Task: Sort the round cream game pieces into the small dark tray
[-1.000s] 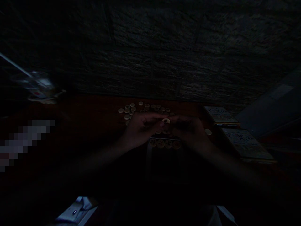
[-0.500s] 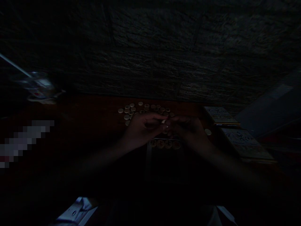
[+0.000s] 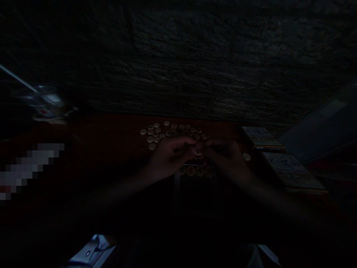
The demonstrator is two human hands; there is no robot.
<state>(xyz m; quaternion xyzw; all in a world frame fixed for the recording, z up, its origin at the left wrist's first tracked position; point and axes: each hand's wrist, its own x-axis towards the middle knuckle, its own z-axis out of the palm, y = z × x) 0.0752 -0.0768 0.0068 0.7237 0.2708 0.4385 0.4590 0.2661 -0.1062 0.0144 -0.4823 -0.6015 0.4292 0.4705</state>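
Note:
The view is very dark. My left hand [image 3: 170, 154] and my right hand [image 3: 224, 154] meet above the table, fingertips nearly together. Between them is a small round piece [image 3: 198, 152] with a dark mark on its face, pinched by the fingers of both hands. Just below the hands, a row of several round marked pieces [image 3: 190, 171] lies along the top of a dark flat tray or box [image 3: 196, 193]. Behind my hands, many pale round pieces [image 3: 150, 132] are scattered, some partly hidden by my fingers.
A lone round piece [image 3: 247, 156] lies right of my right hand, near two flat patterned boxes [image 3: 291, 169]. At the far left stands a clear container [image 3: 50, 102] with a straw-like stick. A stone wall [image 3: 181, 74] rises behind the table [image 3: 111, 130].
The small piece between my fingertips has turned, and its marked face now shows more. Both hands have shifted only slightly.

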